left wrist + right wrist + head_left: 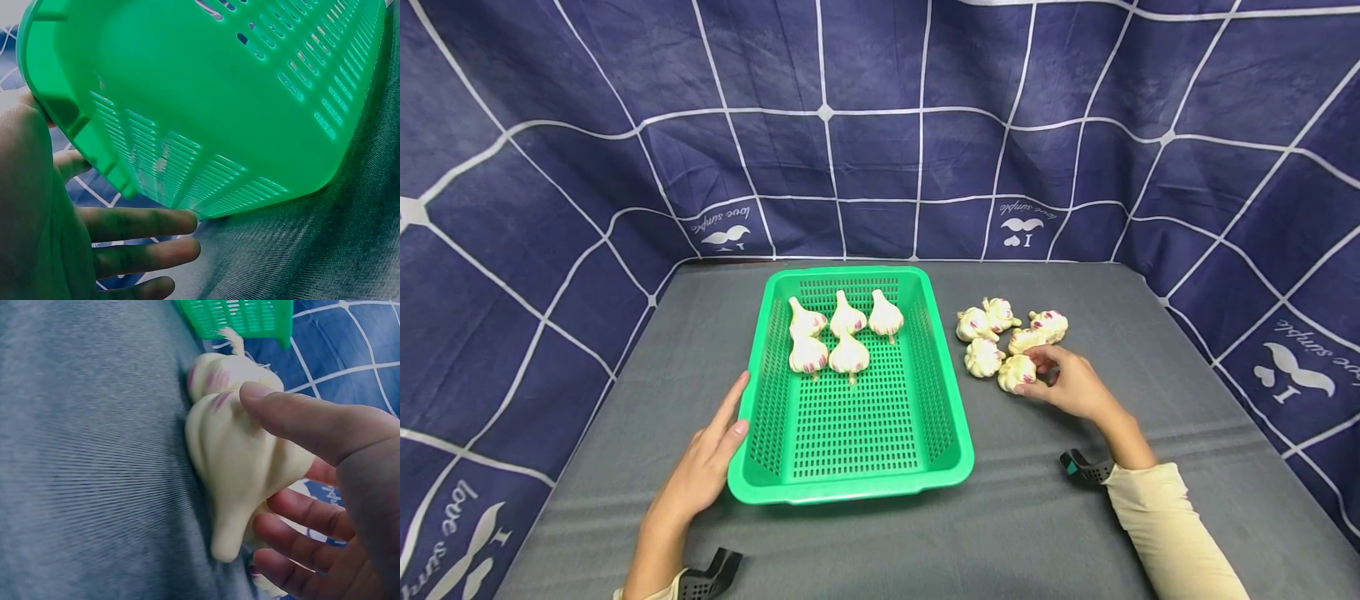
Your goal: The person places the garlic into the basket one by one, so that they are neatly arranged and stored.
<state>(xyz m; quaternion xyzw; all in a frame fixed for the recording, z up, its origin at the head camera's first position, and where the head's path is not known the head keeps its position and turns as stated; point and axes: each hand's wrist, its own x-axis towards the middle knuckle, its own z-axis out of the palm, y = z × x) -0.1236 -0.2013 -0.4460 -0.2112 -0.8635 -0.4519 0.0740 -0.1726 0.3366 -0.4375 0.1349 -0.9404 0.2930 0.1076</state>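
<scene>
My left hand [700, 467] lies at the left rim of a green plastic basket [850, 492], fingers mostly straight. In the left wrist view the fingers [150, 253] extend beneath the rim, beside the slotted wall. Out to the right, my right hand [1075, 385] pinches a garlic bulb [1017, 374] at the near side of a loose cluster. Its thumb presses the top of that bulb [234, 450] in the right wrist view, with the other fingers curled behind. The bulb lies against the cloth, its stem pointing down in that view.
Several garlic bulbs [849, 355] sit in two rows in the basket's far half, stems pointing away. More bulbs [983, 357] lie on the grey cloth [1022, 517] right of the basket. A blue curtain [880, 158] with white lines hangs around the table's back and sides.
</scene>
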